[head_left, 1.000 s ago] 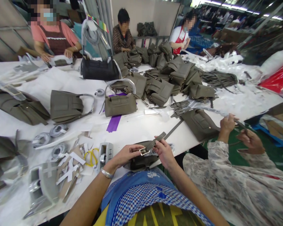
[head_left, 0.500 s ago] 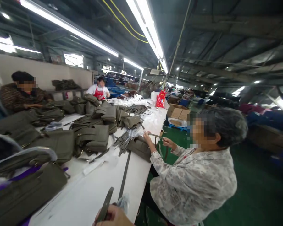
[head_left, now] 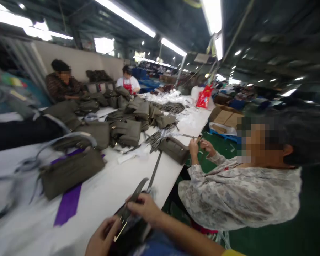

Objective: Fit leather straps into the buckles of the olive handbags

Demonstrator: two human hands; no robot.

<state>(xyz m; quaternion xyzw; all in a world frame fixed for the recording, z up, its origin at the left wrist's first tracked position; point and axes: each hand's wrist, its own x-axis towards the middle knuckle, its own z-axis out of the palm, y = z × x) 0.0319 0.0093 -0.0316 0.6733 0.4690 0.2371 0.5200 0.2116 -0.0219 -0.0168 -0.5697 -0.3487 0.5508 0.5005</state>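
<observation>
Both my hands are low at the near edge of the white table (head_left: 101, 199). My right hand (head_left: 144, 209) is closed on an olive strap (head_left: 137, 192) that sticks up and away from me. My left hand (head_left: 101, 240) is closed around the strap's metal buckle end (head_left: 120, 227), over a dark bag part lying at the table edge. The picture is smeared by head motion.
An olive handbag (head_left: 69, 172) lies on a purple strip (head_left: 68, 204) to my left. A heap of olive bags (head_left: 125, 124) fills the table's middle. A person in a patterned shirt (head_left: 237, 195) sits close on my right, handling a strap. Two more people work at the far end.
The camera swung up and right from the table, then back down and left. My hands, out of view half a second ago except a fingertip, are back in view on the strap.
</observation>
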